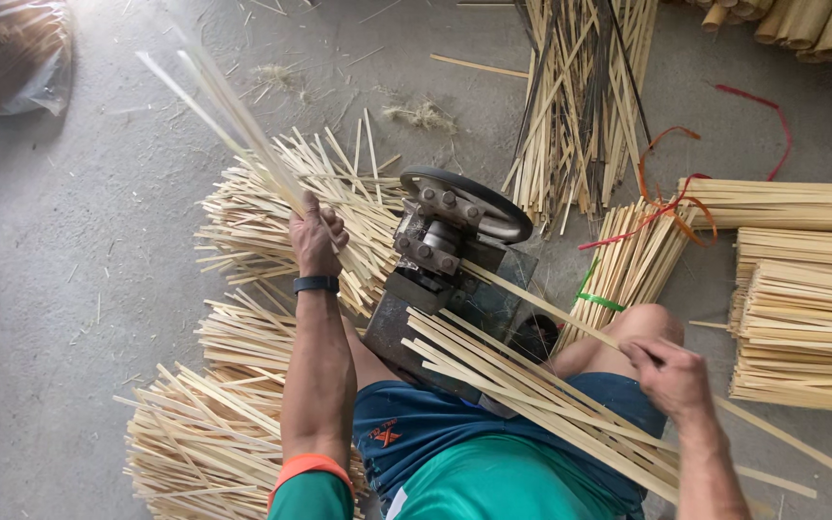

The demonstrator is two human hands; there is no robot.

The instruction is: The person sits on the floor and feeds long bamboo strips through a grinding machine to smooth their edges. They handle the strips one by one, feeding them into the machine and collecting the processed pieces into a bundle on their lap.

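Observation:
My left hand (317, 236) is raised and grips a few thin pale bamboo strips (226, 114) that stick up and away to the upper left, blurred. A dark band sits on that wrist. My right hand (668, 375) pinches one long bamboo slat (536, 303) that runs up-left into a small metal splitting machine with a dark handwheel (455, 231) in front of my knees. A loose bundle of slats (532, 395) lies across my lap on blue shorts.
Heaps of split strips (233, 385) cover the concrete floor at left. Stacked slat bundles (806, 308) lie at right, one tied with red cord (666, 207). Longer strips (580, 96) lie behind the machine; bamboo poles (811, 24) top right; a plastic bag (12, 53) top left.

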